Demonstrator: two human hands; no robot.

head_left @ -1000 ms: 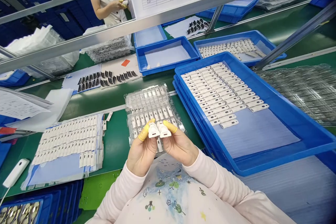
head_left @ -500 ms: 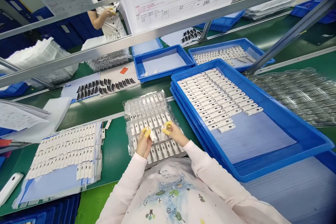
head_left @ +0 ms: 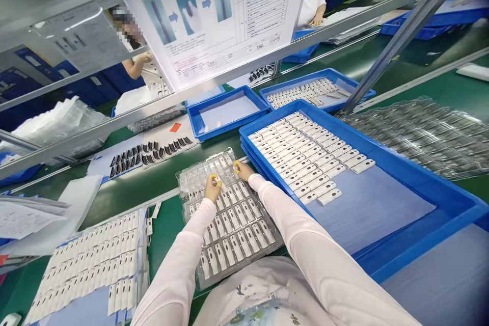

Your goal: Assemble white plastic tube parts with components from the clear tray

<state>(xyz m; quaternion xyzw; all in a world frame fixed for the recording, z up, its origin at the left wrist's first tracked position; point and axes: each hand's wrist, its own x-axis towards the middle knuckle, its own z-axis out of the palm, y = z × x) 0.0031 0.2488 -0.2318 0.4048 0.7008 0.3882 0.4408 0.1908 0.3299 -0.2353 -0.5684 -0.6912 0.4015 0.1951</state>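
Note:
In front of me lies a clear plastic blister tray [head_left: 202, 281] with rows of white plastic casings [head_left: 244, 243], each with a dark oval hole. My left hand [head_left: 213, 189], with yellow finger cots, is over the left middle of the tray. Its thumb and fingers are pinched round a small white casing [head_left: 216, 181], mostly hidden by the fingers. Towards the tray's far right edge is my right hand [head_left: 243, 170], also in yellow finger cots. Its fingertips are closed together low over the tray; what they grip is too small to make out.
Right of the tray stands a stack of blue bins [head_left: 412, 257], the top one partly filled with white casings. Another stack of casings [head_left: 87, 260] lies left. Behind are dark curved pieces [head_left: 126, 159] and a shallow blue bin [head_left: 229, 112]. A metal rail [head_left: 229, 69] crosses above.
My hands have moved away from me over the tray and apart, the right one to its far right edge. The view has shifted, showing more of the tray's near rows.

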